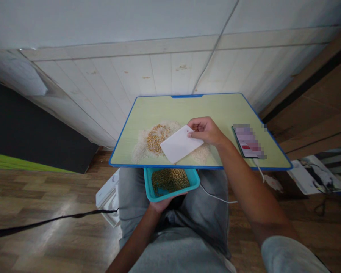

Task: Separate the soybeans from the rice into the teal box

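My right hand (pixel 206 131) pinches a flat white plastic card (pixel 177 146) by its upper right corner and holds it over the small table (pixel 216 108). Left of the card lies a heap of yellowish round grains (pixel 155 139) mixed among pale rice-like grains (pixel 140 146). More of the pale grains show at the card's right lower edge. In my lap, right under the table's front edge, my left hand (pixel 161 204) supports a turquoise plastic tray (pixel 156 197) from below. Greenish-brown round grains (pixel 174 179) cover much of its bottom. The left fingers are mostly hidden beneath the tray.
A phone (pixel 246 142) with a white cable lies on the table's right side. White panelled wall (pixel 159 74) stands behind the table. A white box (pixel 109 193) sits on the floor at left, and wooden furniture (pixel 315 102) stands at right.
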`<state>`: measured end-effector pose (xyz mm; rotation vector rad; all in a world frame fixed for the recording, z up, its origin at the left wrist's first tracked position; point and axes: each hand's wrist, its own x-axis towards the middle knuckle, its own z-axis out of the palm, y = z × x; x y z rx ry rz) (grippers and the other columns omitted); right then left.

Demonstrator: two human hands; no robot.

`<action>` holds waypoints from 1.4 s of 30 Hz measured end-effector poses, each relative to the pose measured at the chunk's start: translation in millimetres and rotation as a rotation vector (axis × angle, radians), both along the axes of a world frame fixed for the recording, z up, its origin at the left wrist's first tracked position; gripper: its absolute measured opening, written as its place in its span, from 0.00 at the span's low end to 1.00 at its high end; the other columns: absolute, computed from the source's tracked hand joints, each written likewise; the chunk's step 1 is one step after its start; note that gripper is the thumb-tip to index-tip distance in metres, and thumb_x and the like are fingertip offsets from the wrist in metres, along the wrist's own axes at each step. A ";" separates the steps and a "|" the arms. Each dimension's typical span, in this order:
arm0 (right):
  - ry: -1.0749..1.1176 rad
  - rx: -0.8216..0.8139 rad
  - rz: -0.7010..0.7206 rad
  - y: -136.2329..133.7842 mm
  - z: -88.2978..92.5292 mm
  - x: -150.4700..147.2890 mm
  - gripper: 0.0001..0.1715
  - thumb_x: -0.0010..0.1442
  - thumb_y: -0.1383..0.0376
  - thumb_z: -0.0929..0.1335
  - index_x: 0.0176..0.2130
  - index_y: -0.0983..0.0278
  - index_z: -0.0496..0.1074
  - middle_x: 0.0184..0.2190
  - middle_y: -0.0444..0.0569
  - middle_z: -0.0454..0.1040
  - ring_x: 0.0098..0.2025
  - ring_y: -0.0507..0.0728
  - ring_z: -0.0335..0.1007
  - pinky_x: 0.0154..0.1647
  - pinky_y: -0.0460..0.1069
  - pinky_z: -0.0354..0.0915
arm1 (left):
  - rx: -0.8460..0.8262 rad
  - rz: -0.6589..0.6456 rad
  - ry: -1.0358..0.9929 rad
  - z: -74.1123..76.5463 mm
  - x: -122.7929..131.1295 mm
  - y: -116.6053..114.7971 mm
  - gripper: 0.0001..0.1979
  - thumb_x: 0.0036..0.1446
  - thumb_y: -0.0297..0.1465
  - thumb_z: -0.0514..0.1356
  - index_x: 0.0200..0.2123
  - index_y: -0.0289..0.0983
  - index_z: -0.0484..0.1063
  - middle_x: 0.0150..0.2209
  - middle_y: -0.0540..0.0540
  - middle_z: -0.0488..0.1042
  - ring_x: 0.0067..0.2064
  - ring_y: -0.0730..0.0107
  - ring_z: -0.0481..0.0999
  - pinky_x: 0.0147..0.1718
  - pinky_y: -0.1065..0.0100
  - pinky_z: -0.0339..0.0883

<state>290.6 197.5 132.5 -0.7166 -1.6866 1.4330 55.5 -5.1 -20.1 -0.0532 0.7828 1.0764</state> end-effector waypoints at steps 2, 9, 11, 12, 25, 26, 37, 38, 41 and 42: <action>0.000 -0.003 -0.005 -1.2 1.5 0.2 0.20 0.46 0.55 0.84 0.31 0.62 0.78 0.26 0.43 0.79 0.26 0.50 0.70 0.26 0.44 0.62 | 0.007 -0.004 0.014 -1.4 0.1 0.8 0.28 0.76 0.52 0.50 0.65 0.54 0.82 0.66 0.45 0.85 0.75 0.34 0.75 0.70 0.18 0.67; 0.031 0.024 -0.128 0.0 5.3 4.4 0.16 0.46 0.58 0.81 0.31 0.61 0.77 0.25 0.42 0.77 0.27 0.52 0.70 0.28 0.46 0.64 | 0.014 0.009 -0.016 -6.3 -2.7 -0.2 0.28 0.73 0.54 0.56 0.66 0.52 0.81 0.66 0.42 0.84 0.74 0.29 0.74 0.67 0.14 0.67; 0.036 0.031 -0.147 0.9 5.2 4.9 0.16 0.46 0.58 0.81 0.31 0.60 0.76 0.25 0.41 0.76 0.27 0.52 0.69 0.29 0.47 0.64 | -0.008 0.017 -0.034 -7.4 -3.1 -0.7 0.29 0.74 0.54 0.54 0.67 0.52 0.81 0.67 0.42 0.84 0.75 0.29 0.73 0.68 0.15 0.66; 0.034 0.031 -0.144 1.0 5.1 4.7 0.16 0.46 0.58 0.81 0.31 0.60 0.76 0.25 0.41 0.76 0.27 0.52 0.69 0.29 0.47 0.64 | -0.018 0.018 -0.042 -7.9 -3.0 -0.7 0.29 0.74 0.54 0.54 0.67 0.53 0.81 0.67 0.43 0.84 0.76 0.30 0.73 0.69 0.16 0.65; 0.020 0.002 -0.088 -1.3 5.5 3.5 0.17 0.46 0.58 0.82 0.31 0.61 0.76 0.25 0.41 0.77 0.26 0.51 0.70 0.27 0.45 0.63 | -0.073 0.042 -0.059 -11.2 -1.7 1.5 0.34 0.78 0.54 0.43 0.69 0.51 0.80 0.68 0.42 0.83 0.75 0.32 0.74 0.70 0.16 0.64; 0.025 -0.004 -0.083 -1.1 4.8 3.3 0.17 0.47 0.58 0.82 0.31 0.61 0.77 0.25 0.41 0.77 0.26 0.51 0.70 0.27 0.45 0.64 | -0.089 0.047 -0.062 -10.8 -1.5 1.6 0.35 0.78 0.55 0.41 0.69 0.51 0.79 0.67 0.43 0.84 0.75 0.32 0.74 0.70 0.17 0.64; -0.063 -0.076 0.058 -8.6 1.2 -10.9 0.22 0.45 0.57 0.85 0.36 0.63 0.81 0.29 0.44 0.82 0.29 0.51 0.74 0.29 0.44 0.67 | 0.017 -0.037 -0.004 -8.9 -3.0 1.8 0.33 0.75 0.58 0.46 0.67 0.54 0.80 0.74 0.46 0.77 0.75 0.31 0.73 0.68 0.18 0.68; -0.068 -0.075 0.051 -8.5 1.3 -11.0 0.22 0.45 0.57 0.85 0.35 0.63 0.81 0.28 0.44 0.82 0.29 0.51 0.74 0.29 0.45 0.67 | 0.022 -0.035 -0.001 -8.3 -2.8 1.5 0.32 0.76 0.57 0.47 0.67 0.53 0.80 0.73 0.45 0.78 0.76 0.30 0.73 0.68 0.16 0.67; -0.085 -0.057 0.008 -5.9 0.9 -8.4 0.20 0.45 0.58 0.84 0.33 0.62 0.78 0.26 0.42 0.79 0.27 0.51 0.71 0.27 0.45 0.64 | 0.044 -0.031 -0.018 -8.4 -2.8 0.5 0.31 0.76 0.54 0.48 0.68 0.52 0.80 0.71 0.41 0.80 0.77 0.27 0.70 0.69 0.14 0.63; -0.091 -0.045 -0.021 -4.2 0.7 -6.5 0.19 0.46 0.58 0.84 0.33 0.62 0.77 0.25 0.42 0.77 0.26 0.51 0.70 0.27 0.45 0.63 | 0.049 -0.028 -0.029 -9.3 -2.9 0.3 0.31 0.77 0.54 0.48 0.68 0.52 0.80 0.72 0.41 0.79 0.78 0.27 0.69 0.70 0.14 0.61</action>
